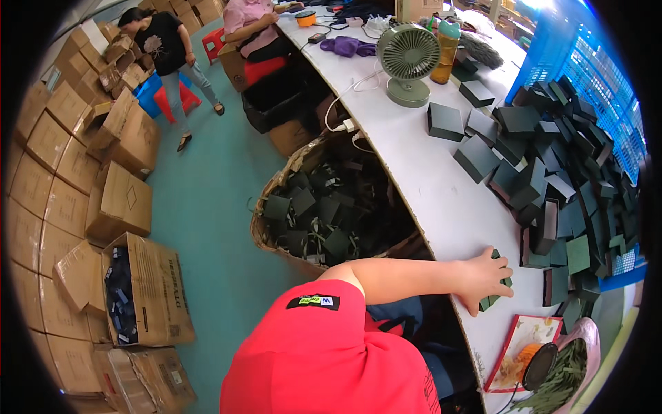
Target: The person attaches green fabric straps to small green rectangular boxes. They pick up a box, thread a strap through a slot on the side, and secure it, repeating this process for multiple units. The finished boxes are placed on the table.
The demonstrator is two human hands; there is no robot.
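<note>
On the white table (pixel 441 200), near its front edge: left hand (pixel 485 277) laid flat, fingers spread wide, pressing on a small dark green box (pixel 498 281), mostly covered by the palm, only corners showing. Right hand out of sight. Just right of it, a big heap of dark green boxes (pixel 558 172), some open, some upright, crowding the table toward a blue crate (pixel 586 62). Farther back, a green desk fan (pixel 408 62) and an orange bottle (pixel 446 52). Below the table edge, a wicker basket (pixel 265 207) of dark pieces. Near the hand, a red-rimmed tray (pixel 514 355).
</note>
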